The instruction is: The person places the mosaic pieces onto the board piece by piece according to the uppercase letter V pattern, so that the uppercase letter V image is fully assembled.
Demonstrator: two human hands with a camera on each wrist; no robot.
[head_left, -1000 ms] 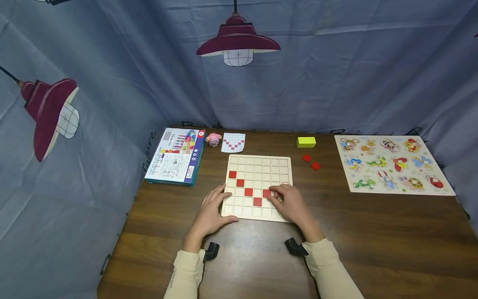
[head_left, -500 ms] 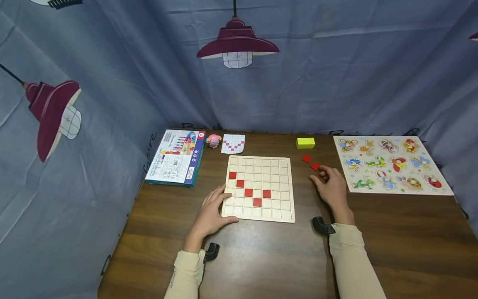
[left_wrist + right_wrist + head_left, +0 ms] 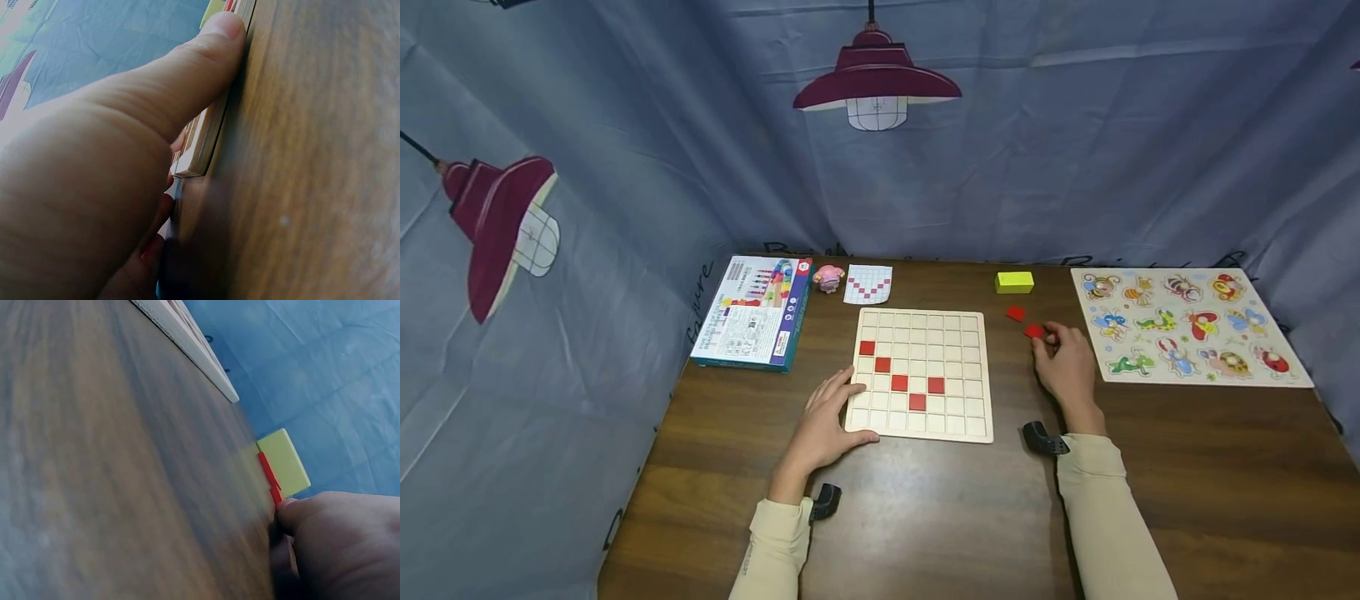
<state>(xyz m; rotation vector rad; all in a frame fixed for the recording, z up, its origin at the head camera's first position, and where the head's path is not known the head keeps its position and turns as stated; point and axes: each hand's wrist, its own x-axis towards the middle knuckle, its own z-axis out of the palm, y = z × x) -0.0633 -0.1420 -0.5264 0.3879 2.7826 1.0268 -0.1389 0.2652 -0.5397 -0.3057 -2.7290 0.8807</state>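
A pale wooden grid board (image 3: pixel 955 346) lies on the table with several red square tiles, among them one tile (image 3: pixel 917 402), in its cells. At the board's near left corner my left hand (image 3: pixel 822 425) rests, fingers along the left edge and thumb on the near edge. The left wrist view shows the thumb (image 3: pixel 206 50) extended against the board's side (image 3: pixel 209 137). To the right of the board, my right hand (image 3: pixel 1069 367) pinches a loose red tile (image 3: pixel 1033 331) between thumb and fingertips. A second red tile (image 3: pixel 1016 313) lies just beyond it.
A yellow-green block (image 3: pixel 1014 282) stands behind the loose tiles. At right lies an insect puzzle board (image 3: pixel 1172 350). Behind the grid board are a pattern card (image 3: pixel 868 285) and a pink figurine (image 3: pixel 828 279). A flat box (image 3: pixel 748 317) lies at left; a curtain hangs behind.
My right hand has left the grid board, where a red tile now lies in its cell, and moved right to the loose tiles, taking hold of the nearer one. The left hand stays put.
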